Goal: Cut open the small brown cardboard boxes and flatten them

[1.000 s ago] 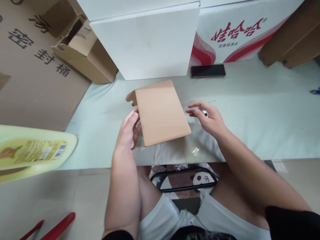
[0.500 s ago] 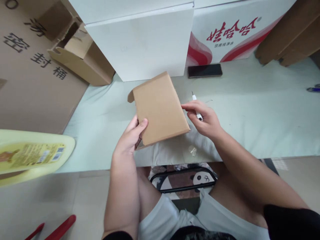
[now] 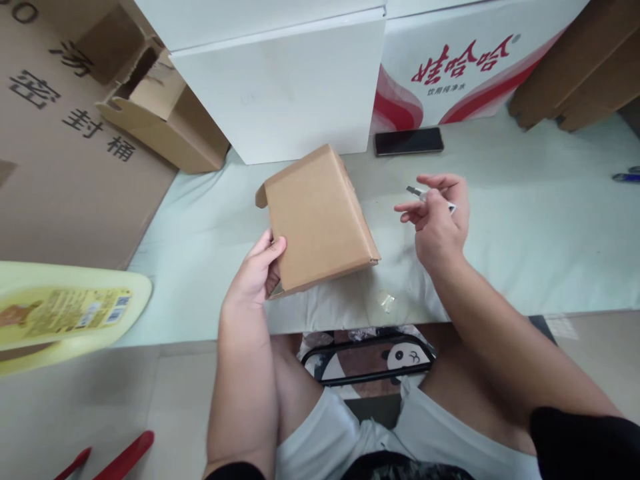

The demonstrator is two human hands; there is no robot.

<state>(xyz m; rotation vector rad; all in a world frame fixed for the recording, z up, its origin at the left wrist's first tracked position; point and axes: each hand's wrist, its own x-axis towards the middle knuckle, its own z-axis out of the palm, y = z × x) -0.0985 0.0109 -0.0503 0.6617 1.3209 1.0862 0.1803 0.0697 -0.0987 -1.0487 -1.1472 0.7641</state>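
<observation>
Above the pale green cloth [image 3: 525,220], seen from the head view, we are now keeping our right hand [image 3: 443,223] apart from the cardboard box [image 3: 315,220], rather than at its right edge as half a second ago; the small white tool [image 3: 423,195] is now pointing its grey tip leftward, and the box is showing more of its right side. Our left hand [image 3: 257,267] is pinching the box at its left edge, the thumb pressing on the broad upper face and the other fingers curling behind, partly hidden. Our right hand is gripping the tool under the thumb, some fingers spreading leftward, with the tilted box facing them across a gap. Beyond the box, a plain white box [image 3: 280,90] is standing and closing off the far side; to its right, a dark phone [image 3: 409,141] is lying just in front of a printed carton [image 3: 460,73]. Near the box's lower right corner a shiny scrap [image 3: 387,301] is lying, while a yellow bottle [image 3: 70,307] is jutting in from the left
</observation>
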